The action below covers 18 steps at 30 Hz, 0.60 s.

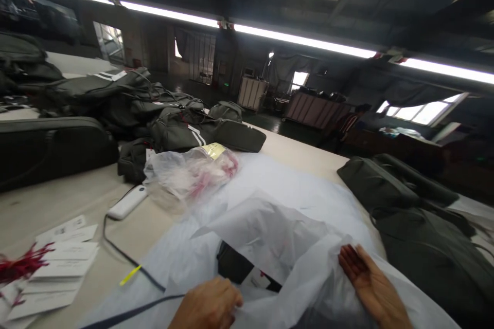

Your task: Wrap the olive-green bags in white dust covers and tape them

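Note:
A thin, translucent white plastic bag (304, 247) lies crumpled in front of me, its mouth raised. Through the gap shows a dark bag (233, 263) with a white hang tag (256, 278) on it; the rest is covered. My left hand (208, 304) is closed at the near edge, its curled fingers pinching the plastic. On the right side, my right hand (368, 282) has its fingers stretched out against the plastic, palm turned inward. A dark strap or cord (131, 313) runs beside my left hand.
White hang tags (57, 272) with red strings lie at left. A white handheld device (128, 202), a clear bag with red strings (193, 172) and several dark green bags (185, 131) stand beyond. More dark green bags (432, 247) sit at right. A person (345, 126) is in the background.

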### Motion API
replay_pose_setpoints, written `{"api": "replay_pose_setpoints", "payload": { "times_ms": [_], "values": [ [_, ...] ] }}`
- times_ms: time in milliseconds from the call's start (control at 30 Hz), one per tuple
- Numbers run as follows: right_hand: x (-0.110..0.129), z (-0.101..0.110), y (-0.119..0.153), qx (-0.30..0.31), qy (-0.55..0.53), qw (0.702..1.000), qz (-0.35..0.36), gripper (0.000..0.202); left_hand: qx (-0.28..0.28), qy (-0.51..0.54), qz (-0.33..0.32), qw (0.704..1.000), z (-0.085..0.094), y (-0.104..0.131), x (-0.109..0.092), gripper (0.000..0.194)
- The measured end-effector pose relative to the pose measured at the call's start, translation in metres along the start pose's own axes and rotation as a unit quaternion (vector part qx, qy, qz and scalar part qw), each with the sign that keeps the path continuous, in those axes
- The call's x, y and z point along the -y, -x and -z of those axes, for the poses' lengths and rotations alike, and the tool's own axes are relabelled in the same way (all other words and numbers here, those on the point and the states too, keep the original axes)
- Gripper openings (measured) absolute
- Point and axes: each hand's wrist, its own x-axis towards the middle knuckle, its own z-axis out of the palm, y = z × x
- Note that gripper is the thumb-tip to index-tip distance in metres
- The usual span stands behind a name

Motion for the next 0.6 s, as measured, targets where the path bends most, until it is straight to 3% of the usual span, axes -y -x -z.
{"api": "replay_pose_setpoints", "payload": {
  "times_ms": [133, 267, 333, 433, 533, 600],
  "values": [
    [0.001, 0.0, 0.0, -0.001, -0.005, 1.0, 0.011, 0.011, -0.041, 0.056, 0.085, 0.994, 0.025, -0.028, 0.002, 0.016],
    [0.001, 0.002, -0.003, 0.011, 0.03, 0.999, 0.029, 0.014, -0.049, 0.092, 0.229, 0.968, 0.04, -0.053, 0.039, 0.011],
    [0.002, 0.005, -0.005, 0.013, 0.043, 0.999, 0.027, 0.013, -0.02, 0.121, 0.258, 0.958, 0.047, -0.055, 0.058, 0.013],
    [0.004, 0.01, -0.01, 0.001, 0.04, 0.999, 0.017, 0.009, 0.079, 0.221, 0.214, 0.948, 0.056, -0.038, 0.079, 0.019],
    [0.006, 0.017, -0.017, -0.003, 0.061, 0.998, 0.029, 0.011, 0.194, 0.317, 0.198, 0.907, 0.058, -0.007, 0.096, 0.021],
    [0.008, 0.022, -0.022, 0.006, 0.09, 0.995, 0.042, 0.012, 0.216, 0.357, 0.221, 0.882, 0.055, 0.013, 0.105, 0.014]
  ]
}}
